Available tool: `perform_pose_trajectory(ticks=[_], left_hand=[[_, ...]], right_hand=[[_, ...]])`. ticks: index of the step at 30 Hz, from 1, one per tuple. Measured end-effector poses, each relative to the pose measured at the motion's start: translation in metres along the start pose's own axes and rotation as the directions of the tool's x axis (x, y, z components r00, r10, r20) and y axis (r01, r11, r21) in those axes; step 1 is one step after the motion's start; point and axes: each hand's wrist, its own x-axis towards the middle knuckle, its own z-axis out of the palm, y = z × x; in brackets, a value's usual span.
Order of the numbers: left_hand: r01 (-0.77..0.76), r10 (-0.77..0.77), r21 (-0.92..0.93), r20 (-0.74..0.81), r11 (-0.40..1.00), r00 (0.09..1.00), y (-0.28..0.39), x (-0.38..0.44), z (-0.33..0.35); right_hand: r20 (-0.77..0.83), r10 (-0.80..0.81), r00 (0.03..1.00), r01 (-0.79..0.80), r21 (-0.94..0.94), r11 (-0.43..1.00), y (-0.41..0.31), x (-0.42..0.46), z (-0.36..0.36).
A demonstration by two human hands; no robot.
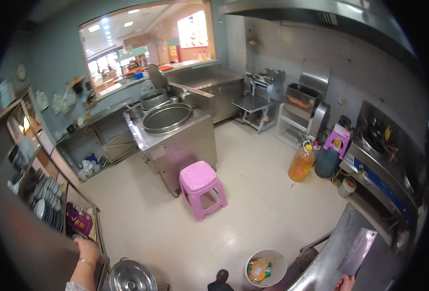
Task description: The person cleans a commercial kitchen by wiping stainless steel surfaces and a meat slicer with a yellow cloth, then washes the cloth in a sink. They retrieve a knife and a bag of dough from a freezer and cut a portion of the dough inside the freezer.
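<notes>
At the lower right my right hand grips a cleaver, its broad rectangular blade over a stainless steel worktop. Only part of that hand shows at the bottom rim. My left hand reaches out at the lower left, a bracelet on its wrist. Its fingertips meet the edge of a blurred grey panel; how firmly they hold it is hidden. Just right of the left forearm stands a lidded metal pot.
A white bucket with wrappers inside stands near my shoe. A pink plastic stool is beside the steel cooker. An oil jug sits on the floor near the stove. Stacked dishes fill the left shelf.
</notes>
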Motion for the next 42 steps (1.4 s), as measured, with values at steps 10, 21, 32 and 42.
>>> perform_pose_trajectory(ticks=[10,21,32,42], left_hand=[[-0.045,0.255,-0.351,0.582,0.935,0.772,-0.002,0.186,0.049],[-0.675,0.595,-0.661,-0.411,0.327,0.691,0.301,0.480,-0.349],[-0.961,0.175,-0.188,-0.973,-0.202,0.153,0.443,0.573,-0.979],[-0.849,0.605,-0.523,-0.651,0.081,0.459,0.481,0.733,-1.163]], right_hand=[[0.517,0.161,0.841,-0.170,-0.030,0.985,0.028,0.051,0.389],[0.561,0.028,0.828,0.388,-0.608,0.693,0.055,0.252,0.640],[0.044,0.460,0.887,-0.188,-0.874,0.447,-0.161,0.397,0.735],[0.667,0.086,0.740,0.599,-0.712,0.367,-0.315,0.737,1.240]])
